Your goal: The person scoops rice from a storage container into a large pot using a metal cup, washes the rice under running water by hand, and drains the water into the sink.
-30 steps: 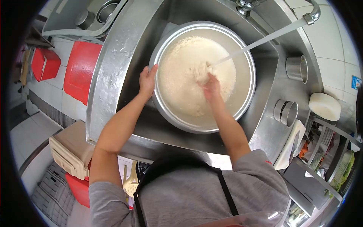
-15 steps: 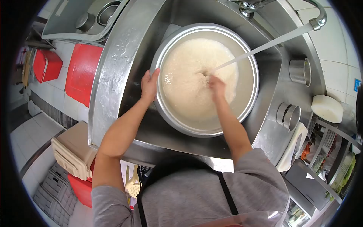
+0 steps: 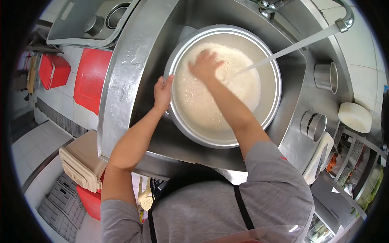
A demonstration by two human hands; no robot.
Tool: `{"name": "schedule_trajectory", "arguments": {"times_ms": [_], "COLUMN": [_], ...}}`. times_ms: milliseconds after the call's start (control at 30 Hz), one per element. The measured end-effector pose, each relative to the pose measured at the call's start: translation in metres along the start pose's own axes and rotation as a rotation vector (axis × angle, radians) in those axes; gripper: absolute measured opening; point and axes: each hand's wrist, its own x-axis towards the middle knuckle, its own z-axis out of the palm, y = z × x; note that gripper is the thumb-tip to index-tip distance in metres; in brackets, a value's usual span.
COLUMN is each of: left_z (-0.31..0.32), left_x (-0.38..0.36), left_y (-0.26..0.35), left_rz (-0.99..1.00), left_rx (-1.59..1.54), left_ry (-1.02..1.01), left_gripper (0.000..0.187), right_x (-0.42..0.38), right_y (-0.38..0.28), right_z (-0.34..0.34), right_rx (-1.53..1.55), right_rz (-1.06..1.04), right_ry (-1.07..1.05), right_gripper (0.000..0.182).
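A large round metal pot (image 3: 270, 106) sits in the steel sink, holding what looks like rice in cloudy water (image 3: 206, 107). My left hand (image 3: 163, 94) grips the pot's left rim, thumb on the edge and fingers on the outside. Over the upper left of the rice, my right hand (image 3: 205, 65) has its fingers spread, slightly blurred; it touches the surface and holds nothing I can see. Water (image 3: 289, 49) streams from the faucet (image 3: 344, 22) into the pot, to the right of that hand.
The sink's steel wall (image 3: 139, 52) surrounds the pot. On the right ledge stand a metal cup (image 3: 324, 77), metal rings (image 3: 313, 125) and a white round block (image 3: 355, 117). At left are a grey tub (image 3: 77, 37) with metal pans and a red lid (image 3: 92, 79).
My right hand has moved from beside the water stream to the pot's upper left, and its fingers have spread. My left hand keeps its grip on the rim.
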Motion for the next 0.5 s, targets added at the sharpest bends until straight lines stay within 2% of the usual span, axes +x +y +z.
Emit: {"name": "schedule_trajectory", "arguments": {"times_ms": [33, 100, 167, 200, 267, 367, 433, 500], "left_z": [0.002, 0.001, 0.000, 0.000, 0.001, 0.003, 0.004, 0.003], "left_x": [0.001, 0.001, 0.002, 0.001, 0.000, -0.002, 0.000, -0.002], "left_y": [0.003, 0.001, 0.000, 0.001, 0.004, 0.007, 0.004, 0.010], "left_rz": [-0.018, -0.006, 0.004, -0.008, -0.021, -0.032, -0.001, -0.026], "left_rx": [-0.061, -0.044, -0.020, -0.052, -0.082, -0.008, -0.106, -0.087], "left_ry": [-0.009, -0.024, -0.029, -0.037, -0.038, 0.005, -0.018, -0.018], "left_gripper": [0.034, 0.030, 0.028, 0.027, 0.027, 0.032, 0.032, 0.032], "right_x": [-0.023, -0.078, -0.120, -0.123, -0.125, -0.055, -0.023, 0.024], "right_y": [-0.001, 0.004, 0.022, 0.036, 0.062, 0.076, 0.069, 0.090], "right_z": [0.018, 0.024, 0.031, 0.036, 0.049, 0.095, 0.081, 0.100], "right_rx": [-0.041, 0.107, 0.093, 0.097, 0.055, 0.039, 0.044, -0.128], "right_rz": [-0.132, -0.326, -0.508, -0.511, -0.786, -0.872, -0.760, -0.785], "right_ry": [0.081, 0.039, -0.039, -0.043, -0.107, -0.186, -0.132, 0.201], "right_gripper": [0.072, 0.069, 0.066, 0.066, 0.071, 0.070, 0.070, 0.069]}}
